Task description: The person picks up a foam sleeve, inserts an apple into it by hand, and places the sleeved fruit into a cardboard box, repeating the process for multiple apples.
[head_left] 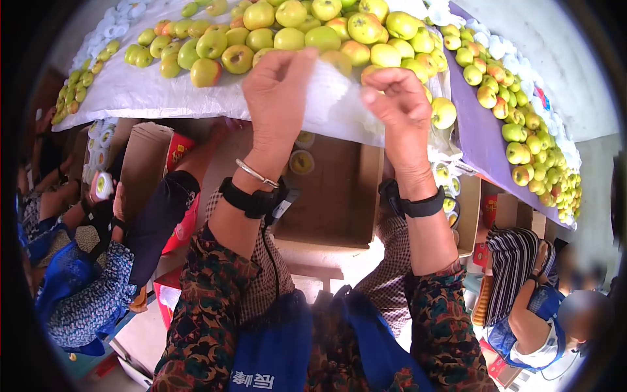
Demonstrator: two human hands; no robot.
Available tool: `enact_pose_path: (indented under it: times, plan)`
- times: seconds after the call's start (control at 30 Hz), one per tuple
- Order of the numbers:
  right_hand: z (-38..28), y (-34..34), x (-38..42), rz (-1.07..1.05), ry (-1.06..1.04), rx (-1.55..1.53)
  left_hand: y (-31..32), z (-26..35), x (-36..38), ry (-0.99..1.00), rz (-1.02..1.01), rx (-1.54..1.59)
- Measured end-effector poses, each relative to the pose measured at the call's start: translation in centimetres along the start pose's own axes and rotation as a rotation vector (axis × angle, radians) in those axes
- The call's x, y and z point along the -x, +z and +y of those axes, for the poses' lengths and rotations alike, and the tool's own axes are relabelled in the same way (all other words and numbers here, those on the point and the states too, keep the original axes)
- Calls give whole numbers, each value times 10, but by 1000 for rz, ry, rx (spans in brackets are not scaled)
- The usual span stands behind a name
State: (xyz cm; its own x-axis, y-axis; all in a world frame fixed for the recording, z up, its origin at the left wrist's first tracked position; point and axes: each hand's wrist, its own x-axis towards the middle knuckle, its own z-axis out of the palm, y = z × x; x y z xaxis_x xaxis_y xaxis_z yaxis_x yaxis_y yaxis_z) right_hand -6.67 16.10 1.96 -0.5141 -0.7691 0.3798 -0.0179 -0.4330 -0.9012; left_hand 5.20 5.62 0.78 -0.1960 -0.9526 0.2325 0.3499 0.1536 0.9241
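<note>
Left hand blurred, grip unclear; right hand half-open; white material between.

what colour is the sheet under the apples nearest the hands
White; the sheet under those apples shows best in the head view.

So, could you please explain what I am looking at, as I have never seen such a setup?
There is no machine here, only a person's bare hands. The single picture comes from a camera worn on that person's head, looking forward and down. The left hand and right hand are raised near the edge of a white sheet, on which many green-yellow apples lie, some blushed red. A pale blur shows between the hands; whether they hold something thin is unclear. Below sits an open cardboard box.
</note>
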Motion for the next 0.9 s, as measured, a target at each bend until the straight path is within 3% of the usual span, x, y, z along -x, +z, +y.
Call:
enact_pose_path:
  times: [0.03,0.07,0.13,0.17,0.2,0.27,0.3,0.37,0.4,0.47,0.53,0.6,0.67,0.73,0.8,0.87,0.9]
  plan:
    - [0,0,2,-73,-10,230,3,0,3,32,-61,-100]
    - [0,2,4,-70,-6,231,3,-1,5,28,-63,-101]
    - [0,8,7,-214,-304,703,2,-2,8,-155,-250,34]
    - [6,7,8,-172,-311,730,2,-7,5,-248,-246,98]
    - [7,4,8,-172,-310,729,1,-11,4,-249,-246,97]
    - [7,-7,5,-232,-26,654,0,-14,3,-324,-225,258]
    - [12,-16,4,-231,-27,651,0,-12,1,-323,-226,255]
    - [20,-26,4,-84,11,918,1,-7,-2,-234,-87,203]
    - [17,-26,5,-82,14,916,0,-6,-1,-235,-88,200]
    - [5,-22,5,78,89,609,-2,-4,2,-66,-173,-102]
    - [-2,-11,6,81,22,525,4,-2,8,-25,-235,-201]
    - [0,2,8,-9,9,244,6,-2,12,17,-299,-303]
    - [5,2,11,-21,6,280,7,-3,12,78,-363,-294]
    - [3,-4,12,-283,389,98,6,2,8,101,-274,-299]
    - [-9,-8,13,-363,388,213,-2,7,-1,37,-173,-210]
    - [-20,-14,11,-535,631,322,-6,3,-4,86,-141,-238]
    - [-29,-23,2,-668,716,526,-5,7,-2,97,-139,-312]
